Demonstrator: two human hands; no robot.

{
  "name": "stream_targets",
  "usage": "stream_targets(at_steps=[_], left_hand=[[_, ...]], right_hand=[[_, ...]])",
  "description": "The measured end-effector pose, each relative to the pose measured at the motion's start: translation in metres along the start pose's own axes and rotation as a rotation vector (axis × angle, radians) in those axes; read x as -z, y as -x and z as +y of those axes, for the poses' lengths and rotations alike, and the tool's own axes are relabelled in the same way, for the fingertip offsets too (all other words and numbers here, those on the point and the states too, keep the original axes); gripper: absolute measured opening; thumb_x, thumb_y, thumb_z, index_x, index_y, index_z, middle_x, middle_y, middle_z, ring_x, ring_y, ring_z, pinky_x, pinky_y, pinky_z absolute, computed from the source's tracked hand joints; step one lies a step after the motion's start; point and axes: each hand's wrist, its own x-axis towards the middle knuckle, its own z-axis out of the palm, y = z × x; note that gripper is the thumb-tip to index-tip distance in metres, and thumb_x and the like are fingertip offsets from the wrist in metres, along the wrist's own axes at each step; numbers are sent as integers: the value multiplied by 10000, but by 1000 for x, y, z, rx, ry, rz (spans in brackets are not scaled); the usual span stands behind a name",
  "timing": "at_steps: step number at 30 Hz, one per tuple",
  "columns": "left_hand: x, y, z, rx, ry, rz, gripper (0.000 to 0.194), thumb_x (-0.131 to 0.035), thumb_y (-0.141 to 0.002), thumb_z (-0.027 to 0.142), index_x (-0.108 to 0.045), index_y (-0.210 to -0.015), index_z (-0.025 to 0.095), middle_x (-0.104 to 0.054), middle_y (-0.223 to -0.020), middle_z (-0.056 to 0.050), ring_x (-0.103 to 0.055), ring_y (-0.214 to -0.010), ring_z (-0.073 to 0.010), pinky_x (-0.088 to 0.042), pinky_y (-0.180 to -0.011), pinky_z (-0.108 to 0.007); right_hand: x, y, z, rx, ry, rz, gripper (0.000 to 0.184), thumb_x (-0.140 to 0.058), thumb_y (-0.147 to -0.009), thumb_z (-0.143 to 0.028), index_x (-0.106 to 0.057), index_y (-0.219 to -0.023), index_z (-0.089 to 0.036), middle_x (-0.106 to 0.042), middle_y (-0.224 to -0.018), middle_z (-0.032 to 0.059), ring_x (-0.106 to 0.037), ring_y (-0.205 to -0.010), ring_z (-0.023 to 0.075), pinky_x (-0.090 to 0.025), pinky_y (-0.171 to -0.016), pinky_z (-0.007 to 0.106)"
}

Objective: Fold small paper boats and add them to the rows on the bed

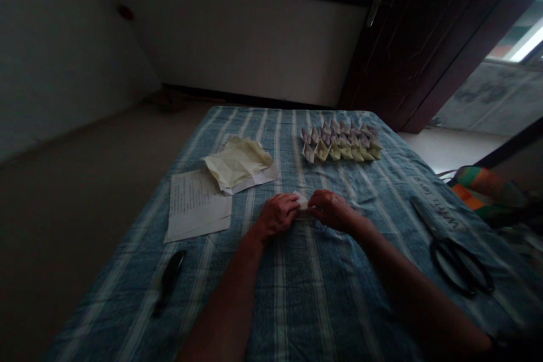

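My left hand [278,215] and my right hand [333,210] meet at the middle of the table, pressing on a small folded white paper [302,202] between them. Much of that paper is hidden under my fingers. Beyond my hands stand several small folded paper boats [341,142] in tight rows, in pale yellow and whitish-mauve. Crumpled pale yellow paper [238,163] lies on a white sheet to the left, and a printed sheet [195,205] lies beside it, nearer my left hand.
A blue striped cloth [271,288] covers the table. Black-handled scissors [458,266] lie near its right side, and a dark pen-like object [168,280] lies at the front left. A striped bag [483,189] sits past the right edge, with a dark door [419,39] behind.
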Motion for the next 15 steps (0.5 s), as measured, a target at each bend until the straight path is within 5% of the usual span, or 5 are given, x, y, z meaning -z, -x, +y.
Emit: stream_targets(at_steps=[8,15], left_hand=[[-2,1,-1,20,62,61,208,-602,-787,152,-715,-947,220,-686,-1192,-59,-625,-1109,-218,-484,-955,-376],[-7,3,-3,48,100,99,107,-625,-736,103,-658,-712,202,-684,-1197,-69,-630,-1107,-201,-479,-951,-352]], right_hand=[[-8,0,-1,-33,38,62,177,-554,-900,-215,-682,-790,-160,-638,-889,53,-583,-859,154,-387,-711,240],[-14,4,3,-4,1,122,147,-577,-888,-226,-677,-797,-168,-643,-928,56,-579,-894,169,-397,-747,258]])
